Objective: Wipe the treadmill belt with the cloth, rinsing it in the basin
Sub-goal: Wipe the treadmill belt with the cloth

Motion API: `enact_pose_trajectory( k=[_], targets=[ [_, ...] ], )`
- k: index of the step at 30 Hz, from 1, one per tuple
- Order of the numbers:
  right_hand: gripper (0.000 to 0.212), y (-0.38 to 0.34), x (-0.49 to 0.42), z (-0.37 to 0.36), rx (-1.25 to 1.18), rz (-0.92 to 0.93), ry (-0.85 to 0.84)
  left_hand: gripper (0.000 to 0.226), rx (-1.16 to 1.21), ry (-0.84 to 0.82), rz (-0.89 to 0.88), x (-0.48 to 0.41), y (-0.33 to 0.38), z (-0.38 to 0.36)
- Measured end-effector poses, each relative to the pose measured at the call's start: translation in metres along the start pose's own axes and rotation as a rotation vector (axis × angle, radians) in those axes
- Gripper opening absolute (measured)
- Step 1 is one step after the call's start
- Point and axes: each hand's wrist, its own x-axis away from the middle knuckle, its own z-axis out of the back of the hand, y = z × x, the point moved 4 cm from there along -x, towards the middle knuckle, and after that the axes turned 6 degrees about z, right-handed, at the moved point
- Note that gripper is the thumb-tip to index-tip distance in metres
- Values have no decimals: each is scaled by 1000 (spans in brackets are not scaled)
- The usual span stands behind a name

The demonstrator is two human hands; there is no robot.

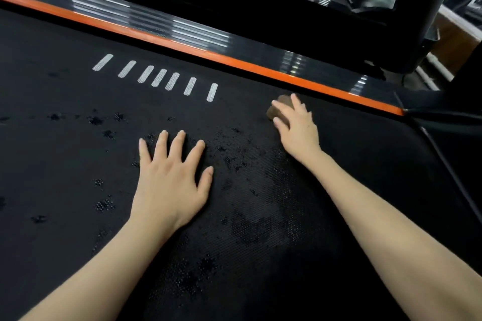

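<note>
On the wet belt, your left hand lies flat, fingers spread; far right, your right hand grips the brown cloth.

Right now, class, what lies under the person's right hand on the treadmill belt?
A brown cloth: only its far and left edges show past the fingers of the right hand. The rest of it, and the belt directly beneath, are covered by the hand.
</note>
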Motion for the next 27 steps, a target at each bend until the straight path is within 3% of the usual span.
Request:
enact_pose_trajectory(
  k=[4, 6, 8, 11, 14, 17, 23, 27],
  targets=[
    [41, -12, 18, 2, -65, 240, -107, 60, 1, -10, 4, 1, -2, 0],
    [41, 14, -9, 7, 5, 122, -35, 60, -4, -12, 8, 2, -2, 0],
    [42, 36, -41, 8, 54, -128, 65, 60, -6, -11, 14, 2, -1, 1],
    [49, 14, -75, -9, 16, -310, 149, 60, -9, -5, 14, 1, 0, 0],
    [48, -32, -91, -34, -9, -211, 86, 60, -13, 7, 12, 0, 0, 0],
    [37, -26, -89, -30, 44, -81, 23, 60, -11, 12, 8, -1, -2, 0],
    [25, 30, -67, -2, 88, -271, 189, 61, -15, 5, 12, 0, -1, 0],
    [35, -6, -60, -13, -51, -96, 87, 62, -14, 0, 4, 0, -2, -1]
  ],
)
